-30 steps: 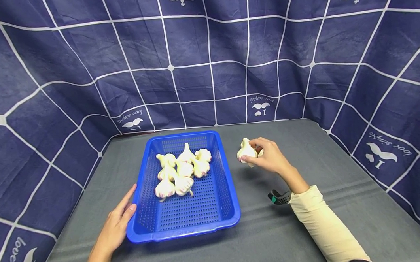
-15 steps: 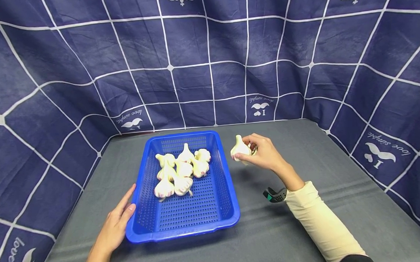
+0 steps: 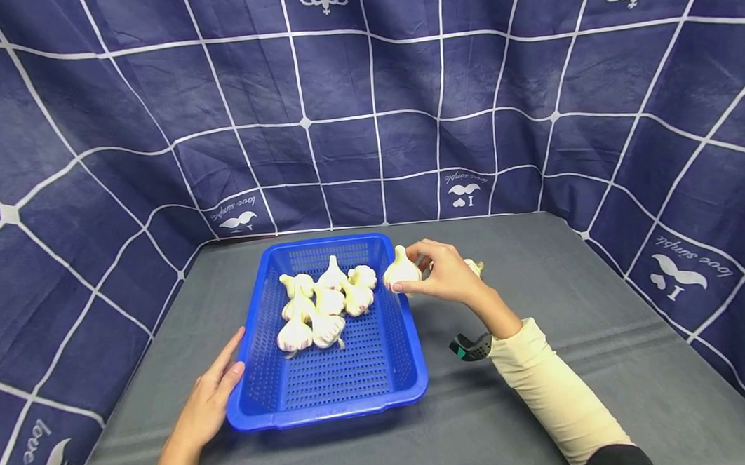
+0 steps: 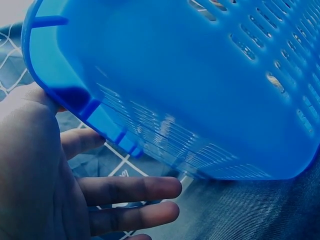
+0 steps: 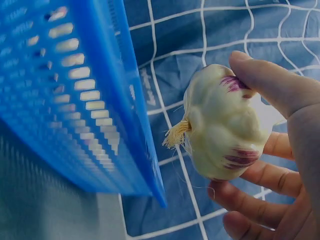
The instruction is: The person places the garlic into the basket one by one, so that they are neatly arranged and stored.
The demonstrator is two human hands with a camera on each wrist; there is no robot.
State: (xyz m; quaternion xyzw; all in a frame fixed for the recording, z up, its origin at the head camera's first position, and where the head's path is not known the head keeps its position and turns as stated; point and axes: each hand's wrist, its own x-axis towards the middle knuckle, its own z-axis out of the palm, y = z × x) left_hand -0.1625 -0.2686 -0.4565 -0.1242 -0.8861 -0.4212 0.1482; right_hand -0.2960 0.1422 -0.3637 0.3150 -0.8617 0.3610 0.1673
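Note:
A garlic bulb [image 3: 401,272], white with purple streaks, is pinched between the thumb and fingers of my right hand [image 3: 444,274]. Its stem points up in the head view, at the right rim of a blue plastic basket [image 3: 328,412]. In the right wrist view the bulb's root tuft [image 5: 177,134] faces the basket's slotted wall [image 5: 90,95]. Several more garlic bulbs [image 3: 327,330] are grouped inside the basket, toward its back and left. My left hand [image 3: 204,403] rests against the left side of the basket, its fingers [image 4: 135,190] extended.
Another garlic bulb [image 3: 475,266] lies on the grey tabletop [image 3: 538,266], partly hidden behind my right hand. A dark blue cloth [image 3: 406,146] with white grid lines hangs behind and along both sides. A black wrist strap [image 3: 471,347] hangs by my right sleeve.
My right hand has carried the garlic bulb leftward to the basket's right rim. The bulb behind that hand now shows more. My left hand and the basket have stayed put.

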